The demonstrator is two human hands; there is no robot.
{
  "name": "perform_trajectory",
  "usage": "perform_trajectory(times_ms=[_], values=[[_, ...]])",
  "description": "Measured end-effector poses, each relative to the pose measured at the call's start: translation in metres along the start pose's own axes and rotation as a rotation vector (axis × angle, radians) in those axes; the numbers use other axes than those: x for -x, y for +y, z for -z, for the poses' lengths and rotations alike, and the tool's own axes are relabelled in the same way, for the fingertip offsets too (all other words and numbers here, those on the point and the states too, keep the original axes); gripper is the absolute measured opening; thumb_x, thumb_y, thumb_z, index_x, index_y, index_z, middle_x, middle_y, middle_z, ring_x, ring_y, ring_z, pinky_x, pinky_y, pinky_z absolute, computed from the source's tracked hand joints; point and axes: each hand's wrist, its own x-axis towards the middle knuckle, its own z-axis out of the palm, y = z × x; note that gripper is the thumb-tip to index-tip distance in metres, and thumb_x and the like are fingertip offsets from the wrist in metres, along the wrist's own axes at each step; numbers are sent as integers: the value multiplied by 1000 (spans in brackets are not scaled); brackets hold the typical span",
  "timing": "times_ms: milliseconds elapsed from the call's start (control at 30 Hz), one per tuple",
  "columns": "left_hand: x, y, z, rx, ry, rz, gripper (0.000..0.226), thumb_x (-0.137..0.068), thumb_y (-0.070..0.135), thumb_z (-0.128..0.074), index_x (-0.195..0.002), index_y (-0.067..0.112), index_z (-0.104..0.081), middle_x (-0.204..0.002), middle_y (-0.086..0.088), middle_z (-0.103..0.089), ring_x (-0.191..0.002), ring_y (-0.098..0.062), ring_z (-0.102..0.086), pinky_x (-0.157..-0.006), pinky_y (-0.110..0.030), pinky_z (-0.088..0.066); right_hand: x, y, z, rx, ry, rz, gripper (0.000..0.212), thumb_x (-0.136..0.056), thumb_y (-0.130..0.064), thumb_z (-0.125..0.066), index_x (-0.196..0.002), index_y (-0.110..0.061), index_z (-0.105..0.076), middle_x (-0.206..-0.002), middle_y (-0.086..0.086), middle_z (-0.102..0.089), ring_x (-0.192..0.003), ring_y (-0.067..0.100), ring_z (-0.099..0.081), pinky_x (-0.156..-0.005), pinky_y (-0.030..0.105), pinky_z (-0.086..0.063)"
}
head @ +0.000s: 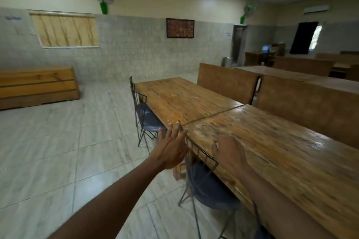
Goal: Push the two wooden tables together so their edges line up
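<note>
A: How are the two tables lying?

B: The nearer long rectangular wooden table (281, 161) is running from the lower right toward the middle, and the farther long rectangular wooden table (184, 99) is carrying on along the same axis, pointing away toward the grey tiled wall (136, 54). Their short ends are meeting at a thin dark seam (213, 114), and the near long edges are looking roughly in line there.

A: And the surfaces?

B: Both tops are showing worn, streaked planks with a glossy sheen.

A: The hands?

B: The left hand (172, 149) is hanging open beside the table's near edge, fingers spread, gripping nothing. The right hand (229, 153) is lying on the nearer table's edge, fingers curled over; blur is hiding how tightly.

A: Anything alongside?

B: A black wire-frame chair with a dark blue seat (206, 182) is sitting tucked under the nearer table, another wire-frame chair (143, 114) beside the farther one, on pale glossy floor tiles (58, 151).
</note>
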Motion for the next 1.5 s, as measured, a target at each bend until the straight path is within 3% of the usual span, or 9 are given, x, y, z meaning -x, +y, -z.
perform_trajectory(times_ms=[167, 333, 567, 767, 1000, 1133, 1233, 1367, 1500], values=[[-75, -101, -27, -63, -44, -13, 67, -101, 59, -26, -157, 23, -16, -168, -17, 0, -153, -39, 7, -118, -69, -2, -114, -27, -91, 8, -117, -10, 39, -99, -36, -44, -131, -17, -56, -136, 6, -58, -134, 33, -43, -106, 46, -37], [-166, -199, -56, -82, -181, -4, 68, -101, 59, -26, -157, 22, -17, -168, -16, 3, -152, -39, 10, -117, -71, -2, -245, -46, -183, -24, -270, -147, 58, -98, -44, -42, -150, -19, -35, -159, 8, -31, -145, 36, -22, -114, 51, -29], [-275, -289, -70, -76, -234, -36, 70, -99, 62, -24, -157, 23, -18, -168, -16, 3, -152, -39, 9, -118, -70, -1, -364, -62, -234, -10, -379, -272, 71, -100, -49, -38, -156, -12, -16, -165, 15, -12, -148, 41, -14, -117, 54, -21], [-406, -343, -125, -77, -292, -206, 63, -103, 54, -26, -156, 20, -22, -168, -17, 2, -153, -41, 6, -116, -68, 0, -469, -60, -297, -131, -358, -395, 71, -102, -30, -43, -158, -9, -5, -167, 15, 1, -152, 39, -4, -122, 52, -15], [-564, -394, -249, -95, -478, -452, 52, -108, 36, -25, -157, 20, -19, -168, -17, 2, -153, -42, 5, -117, -69, -6, -571, -51, -427, -277, -65, -713, 75, -97, -20, -46, -158, -13, -4, -168, 8, 0, -154, 31, 3, -124, 47, -13], [-615, -406, -323, -64, -608, -591, 54, -107, 37, -25, -157, 18, -18, -168, -17, 4, -153, -42, 6, -117, -68, -3, -585, -29, -488, -225, 23, -1004, 72, -98, -21, -43, -159, -14, -5, -168, 5, 1, -154, 28, 7, -125, 45, -1], [-633, -410, -373, -46, -704, -682, 56, -106, 39, -25, -158, 19, -14, -168, -16, 9, -152, -41, 10, -117, -66, 1, -585, -12, -511, -174, 132, -1158, 66, -97, -20, -39, -158, -14, -15, -167, 7, -12, -155, 29, 0, -125, 46, -1], [-639, -409, -425, -1, -722, -756, 66, -100, 56, -18, -158, 25, -9, -168, -15, 11, -152, -40, 12, -118, -68, -2, -574, 13, -531, -94, 180, -1234, 68, -92, -35, -14, -156, -13, -22, -166, 6, -21, -154, 30, -5, -125, 46, -1], [-620, -419, -462, 65, -614, -756, 73, -96, 67, -12, -158, 31, 1, -167, -13, 18, -150, -39, 23, -116, -70, 5, -556, 25, -546, 65, 133, -1142, 56, -103, -33, -20, -157, -16, -22, -167, 3, -17, -155, 27, 0, -125, 46, -2]])
